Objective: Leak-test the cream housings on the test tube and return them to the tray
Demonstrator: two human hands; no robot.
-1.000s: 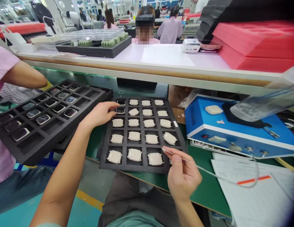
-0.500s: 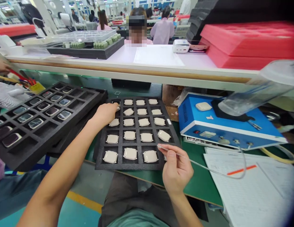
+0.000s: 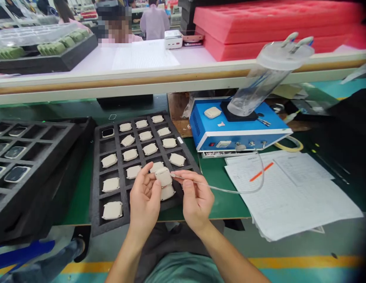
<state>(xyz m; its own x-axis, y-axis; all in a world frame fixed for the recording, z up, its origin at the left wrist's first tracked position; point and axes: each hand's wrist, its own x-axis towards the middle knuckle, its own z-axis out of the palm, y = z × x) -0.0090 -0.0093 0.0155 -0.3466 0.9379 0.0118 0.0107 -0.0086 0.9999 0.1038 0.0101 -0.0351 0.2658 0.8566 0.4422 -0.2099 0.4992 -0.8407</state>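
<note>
Over the near side of a black foam tray (image 3: 95, 196), my left hand (image 3: 145, 200) is closed on a beige watch case (image 3: 163, 177) between thumb and fingers. My right hand (image 3: 197, 198) pinches the end of a thin clear tube (image 3: 230, 191), whose tip is at the right edge of that case; I cannot tell if they touch. More beige cases (image 3: 112, 210) sit singly in the tray's compartments, some hidden behind my hands. A dark-faced piece (image 3: 107, 133) lies in the far left compartment, and the compartment just nearer is bare.
The tube runs to a blue control box (image 3: 241, 135), which carries a clear cylinder (image 3: 250, 92) and another beige case (image 3: 212, 113). Papers (image 3: 291, 188) lie at right. Another foam tray (image 3: 53, 135) with dark-faced pieces stands left. A shelf (image 3: 141, 80) crosses behind, holding red foam trays (image 3: 244, 31).
My left hand has come back from the tray's far left with a watch case, meeting my right hand and its tube tip. The view has turned right.
</note>
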